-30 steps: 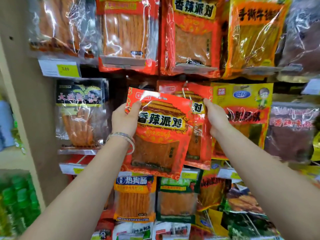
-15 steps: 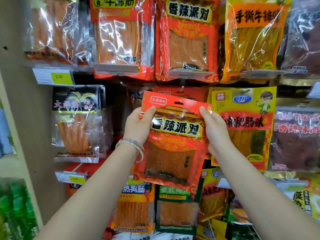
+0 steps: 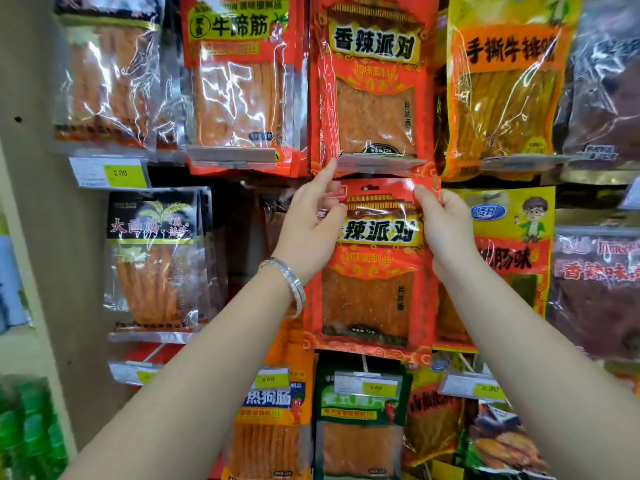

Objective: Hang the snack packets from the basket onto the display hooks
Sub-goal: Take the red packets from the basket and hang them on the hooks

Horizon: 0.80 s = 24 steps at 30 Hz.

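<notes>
**Item:** red snack packet [image 3: 372,292], centre of frame, directly beneath a matching upper red packet [image 3: 374,109].

**Hold:** both hands are keeping it flat and upright by its top corners, apparently so that its hang hole [image 3: 372,186] is facing the hook. The hook itself is hidden.

**Left hand** [image 3: 311,233]: thumb and curled fingers are pinching the upper left corner. The forefinger is stretching up to the lower edge of the packet above.

**Right hand** [image 3: 446,230]: is pinching the upper right corner.

**Forearms:** both are reaching up from the lower corners of the frame.

Red snack packet [image 3: 370,271] hangs upright, top corners pinched, below a matching packet [image 3: 372,84].
</notes>
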Motion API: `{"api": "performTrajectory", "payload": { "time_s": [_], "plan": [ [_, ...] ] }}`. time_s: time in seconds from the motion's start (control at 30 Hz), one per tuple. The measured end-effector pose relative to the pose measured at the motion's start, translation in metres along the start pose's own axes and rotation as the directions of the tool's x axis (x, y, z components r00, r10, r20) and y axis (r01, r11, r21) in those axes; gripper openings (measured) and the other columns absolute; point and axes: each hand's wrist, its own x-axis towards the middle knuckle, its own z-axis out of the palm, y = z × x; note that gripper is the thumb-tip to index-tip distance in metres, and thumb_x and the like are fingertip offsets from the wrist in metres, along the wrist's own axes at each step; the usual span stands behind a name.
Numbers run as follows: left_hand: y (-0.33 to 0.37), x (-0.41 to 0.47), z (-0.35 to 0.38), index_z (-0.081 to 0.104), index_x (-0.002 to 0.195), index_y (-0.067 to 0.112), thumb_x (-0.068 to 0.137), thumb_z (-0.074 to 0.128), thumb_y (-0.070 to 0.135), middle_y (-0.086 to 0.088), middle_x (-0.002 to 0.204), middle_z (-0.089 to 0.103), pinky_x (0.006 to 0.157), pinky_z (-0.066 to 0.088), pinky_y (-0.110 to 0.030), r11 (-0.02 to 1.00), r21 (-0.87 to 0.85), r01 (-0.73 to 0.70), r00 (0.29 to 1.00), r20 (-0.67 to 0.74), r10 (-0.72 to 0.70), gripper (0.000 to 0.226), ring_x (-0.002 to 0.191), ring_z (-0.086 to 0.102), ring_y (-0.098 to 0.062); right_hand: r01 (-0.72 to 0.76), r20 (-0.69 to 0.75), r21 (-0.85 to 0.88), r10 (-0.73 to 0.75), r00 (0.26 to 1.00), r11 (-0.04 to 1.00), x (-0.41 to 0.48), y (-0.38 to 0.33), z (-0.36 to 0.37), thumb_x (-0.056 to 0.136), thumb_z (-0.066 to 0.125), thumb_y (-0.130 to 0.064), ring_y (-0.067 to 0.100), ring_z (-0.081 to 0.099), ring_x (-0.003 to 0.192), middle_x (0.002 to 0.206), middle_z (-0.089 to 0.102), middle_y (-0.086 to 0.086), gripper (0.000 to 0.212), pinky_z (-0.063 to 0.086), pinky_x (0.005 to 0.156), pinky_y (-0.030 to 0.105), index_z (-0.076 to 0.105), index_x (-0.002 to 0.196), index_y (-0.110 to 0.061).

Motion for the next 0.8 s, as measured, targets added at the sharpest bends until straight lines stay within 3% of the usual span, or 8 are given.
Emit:
{"api": "performTrajectory", "payload": {
  "time_s": [0.13,0.27,0.33,0.43,0.5,0.6,0.7,0.8],
  "plan": [
    [-0.004,-0.003,0.002,0.033,0.14,0.037,0.092,0.047,0.009,0.013,0.11,0.051,0.068,0.041,0.0,0.999,-0.037,-0.009,1.0,-0.01,0.008,0.057,0.085,0.05,0.013,-0.049,0.006,-0.026,0.049,0.999,0.998,0.009,0.006,0.004,0.09,0.055,-0.034,0.034,0.065,0.084,0.083,0.064,0.008,0.023,0.052,0.08,0.052,0.056,0.072,-0.02],
    [-0.014,-0.004,0.001,0.036,0.128,0.053,0.091,0.048,0.015,0.01,0.117,0.054,0.079,0.045,-0.009,0.998,-0.058,-0.016,1.0,-0.008,0.016,0.055,0.091,0.054,0.008,-0.026,-0.017,-0.059,0.025,1.0,0.998,0.013,0.022,0.004,0.092,0.053,-0.037,0.029,0.053,0.074,0.076,0.051,0.013,0.026,0.042,0.07,0.042,0.053,0.079,-0.014],
    [-0.025,-0.009,0.001,0.042,0.119,0.059,0.087,0.048,0.021,0.013,0.119,0.053,0.081,0.045,-0.009,0.999,-0.045,-0.017,1.0,-0.008,0.017,0.05,0.096,0.055,0.006,0.016,-0.039,-0.17,-0.023,0.999,0.985,0.01,0.032,0.002,0.093,0.052,-0.043,0.027,0.057,0.087,0.09,0.058,0.017,0.039,0.045,0.081,0.041,0.06,0.098,-0.005],
    [-0.054,-0.021,0.002,0.052,0.106,0.051,0.083,0.052,0.022,0.022,0.115,0.051,0.087,0.044,-0.013,0.997,0.065,0.043,0.998,0.037,-0.045,0.037,0.101,0.055,0.003,0.146,-0.044,-0.314,-0.168,0.985,0.938,-0.008,0.044,-0.007,0.09,0.058,-0.041,0.001,0.055,0.097,0.121,0.052,0.001,0.054,0.041,0.085,0.009,0.044,0.134,-0.012],
    [-0.078,-0.032,0.002,0.057,0.108,0.041,0.085,0.056,0.017,0.023,0.112,0.049,0.095,0.04,-0.021,0.975,0.204,0.084,0.99,0.094,-0.105,0.034,0.109,0.051,-0.003,0.326,-0.045,-0.442,-0.384,0.922,0.835,-0.028,0.058,-0.014,0.088,0.065,-0.026,0.011,0.05,0.112,0.131,0.045,0.007,0.061,0.039,0.097,0.017,0.036,0.14,-0.013],
    [-0.105,-0.046,-0.001,0.056,0.125,0.024,0.085,0.057,0.014,0.004,0.13,0.048,0.11,0.028,-0.029,0.927,0.367,0.078,0.977,0.155,-0.144,0.041,0.127,0.04,-0.012,0.554,0.118,-0.669,-0.665,0.738,0.496,-0.058,0.082,-0.019,0.083,0.066,-0.012,0.028,0.036,0.127,0.136,0.043,0.018,0.059,0.025,0.108,0.033,0.041,0.136,-0.008],
    [-0.112,-0.049,-0.002,0.045,0.136,0.028,0.084,0.053,0.022,-0.002,0.15,0.032,0.113,0.023,-0.035,0.894,0.447,0.033,0.971,0.197,-0.134,0.053,0.139,0.028,-0.02,0.696,0.402,-0.671,-0.664,0.631,0.255,-0.074,0.1,-0.011,0.079,0.069,-0.006,0.034,0.04,0.13,0.136,0.048,0.019,0.055,0.03,0.108,0.041,0.051,0.131,-0.005],
    [-0.114,-0.045,0.001,0.034,0.143,0.032,0.084,0.055,0.022,-0.002,0.156,0.017,0.113,0.019,-0.042,0.832,0.546,-0.096,0.967,0.249,-0.052,0.063,0.143,0.016,-0.026,0.661,0.489,-0.728,-0.536,0.688,0.184,-0.072,0.111,-0.001,0.081,0.07,-0.019,0.036,0.038,0.135,0.142,0.046,0.017,0.057,0.025,0.111,0.049,0.052,0.133,-0.006]
  ]
}}
